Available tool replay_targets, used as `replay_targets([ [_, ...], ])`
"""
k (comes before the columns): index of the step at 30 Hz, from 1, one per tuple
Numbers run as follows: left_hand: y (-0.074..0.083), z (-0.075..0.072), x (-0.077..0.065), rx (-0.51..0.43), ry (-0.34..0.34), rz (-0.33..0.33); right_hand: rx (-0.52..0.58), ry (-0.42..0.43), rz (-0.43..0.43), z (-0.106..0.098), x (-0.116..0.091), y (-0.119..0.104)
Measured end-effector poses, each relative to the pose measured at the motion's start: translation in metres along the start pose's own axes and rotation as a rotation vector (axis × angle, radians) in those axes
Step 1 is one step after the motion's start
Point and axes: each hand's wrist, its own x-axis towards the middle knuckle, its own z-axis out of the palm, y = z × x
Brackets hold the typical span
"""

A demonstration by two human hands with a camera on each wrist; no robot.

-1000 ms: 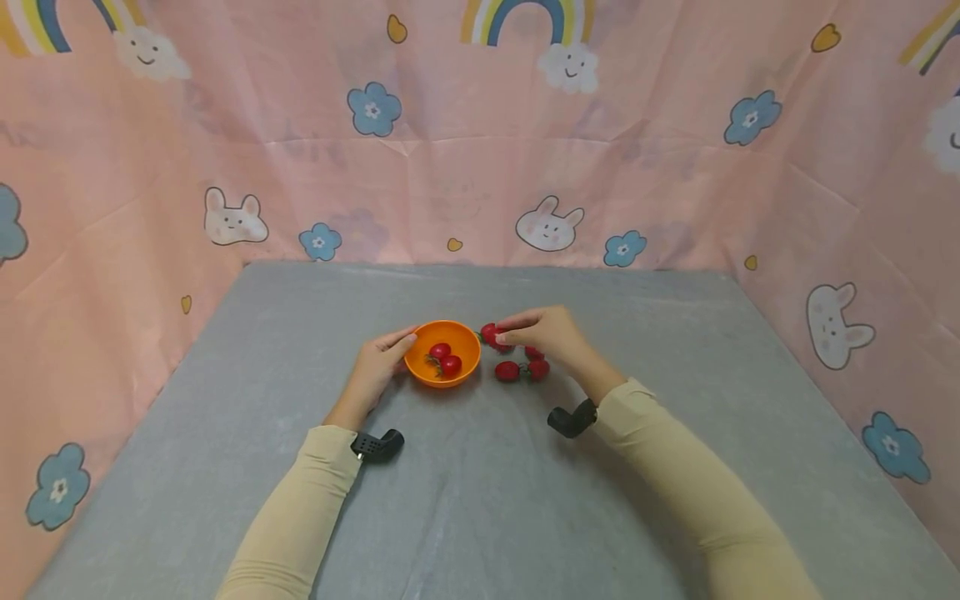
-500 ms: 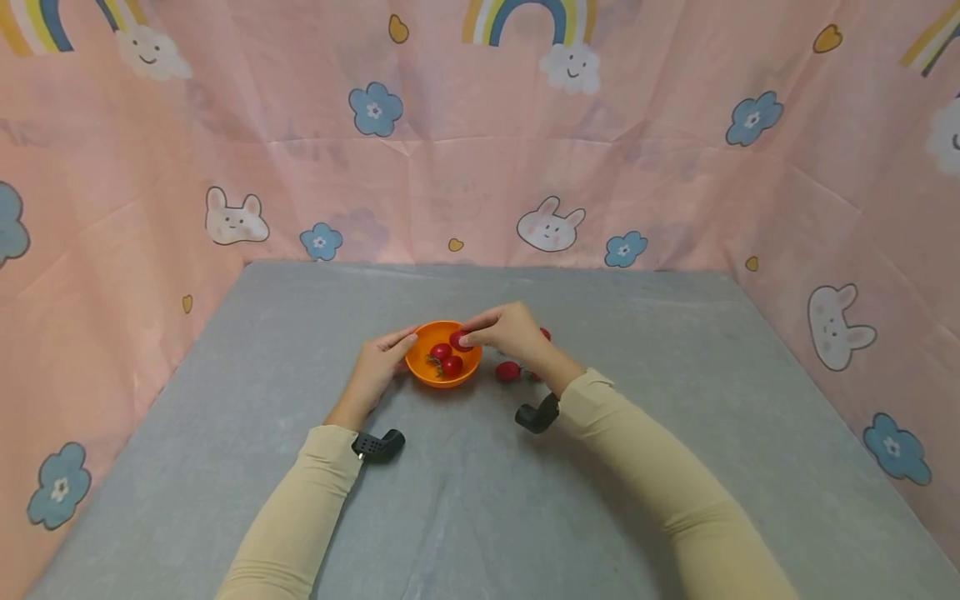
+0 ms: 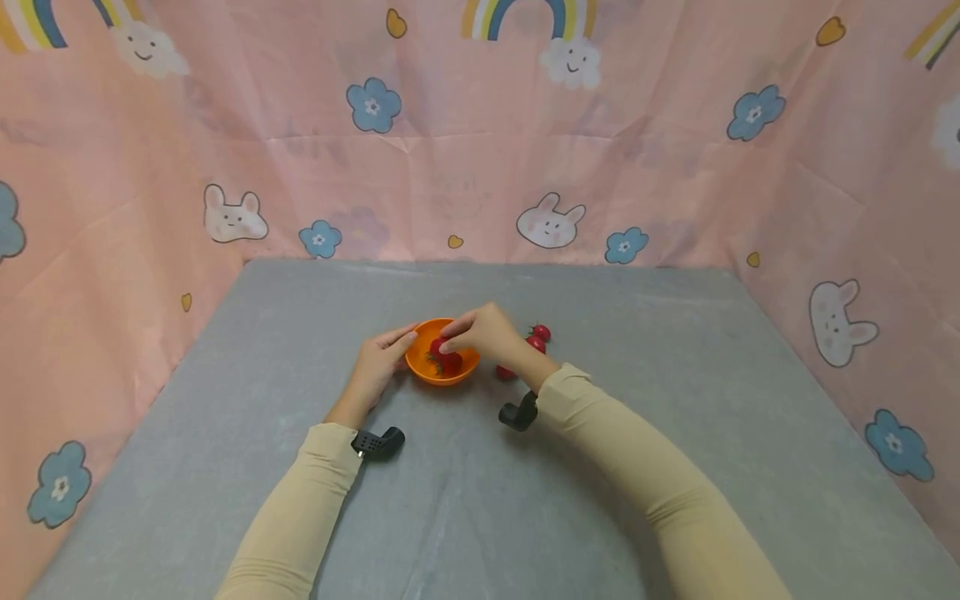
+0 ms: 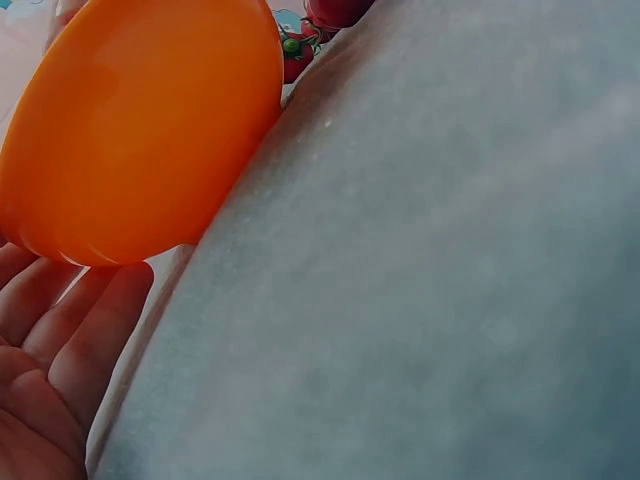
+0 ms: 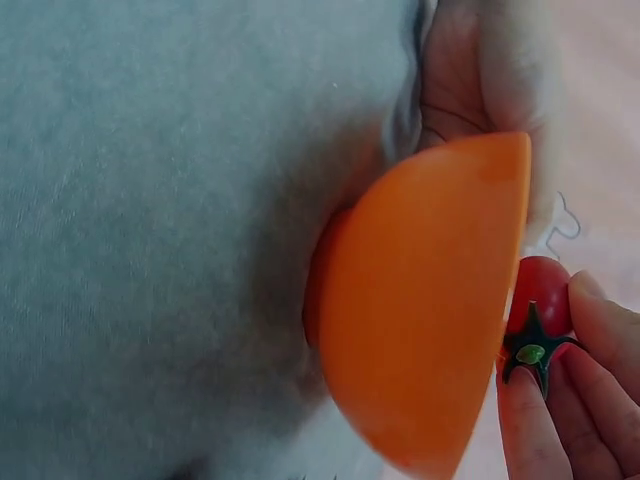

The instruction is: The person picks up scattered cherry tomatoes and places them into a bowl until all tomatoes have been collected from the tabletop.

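Observation:
An orange bowl (image 3: 422,360) stands near the middle of the table. My left hand (image 3: 372,368) holds its left side, thumb at the rim and fingers against the outer wall. Over the bowl, my right hand (image 3: 491,335) pinches a cherry tomato (image 5: 542,290) between thumb and fingers; its green calyx shows in the right wrist view, just past the rim. Inside the bowl, red cherry tomatoes (image 3: 452,363) lie below the right fingertips, partly covered by the held one.
Several more cherry tomatoes (image 3: 541,332) lie on the grey table (image 3: 450,517) right of the bowl, some hidden by my right wrist. A pink patterned curtain (image 3: 450,158) hangs behind and at both sides. Each wrist wears a black camera mount (image 3: 379,444).
My right hand has picked up a cherry tomato from right of the bowl and carried it left, over the bowl. The left hand has kept its hold on the bowl.

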Motion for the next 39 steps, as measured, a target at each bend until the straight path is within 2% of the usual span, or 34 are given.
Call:
replay_targets([
  [9, 0.001, -0.001, 0.0, 0.016, -0.001, 0.002, -0.002, -0.067, -0.059, 0.015, 0.004, -0.003],
  [18, 0.002, 0.0, 0.0, -0.003, -0.009, -0.002, -0.058, -0.077, -0.099, 0.023, 0.003, -0.004],
  [23, 0.001, 0.001, 0.0, 0.0, -0.003, 0.0, -0.048, -0.088, -0.079, 0.021, 0.003, -0.004],
  [27, 0.001, 0.001, 0.001, -0.007, -0.006, -0.004, -0.014, -0.047, -0.041, 0.012, 0.003, 0.0],
  [31, 0.001, 0.002, 0.002, -0.011, -0.007, -0.023, 0.066, 0.012, -0.012, -0.007, 0.005, 0.01],
  [34, 0.002, 0.002, 0.001, -0.005, -0.001, -0.026, 0.137, 0.058, -0.01, -0.025, 0.006, 0.025],
  [39, 0.002, 0.002, 0.0, -0.009, 0.005, -0.019, 0.162, 0.169, -0.004, -0.051, 0.009, 0.053],
])
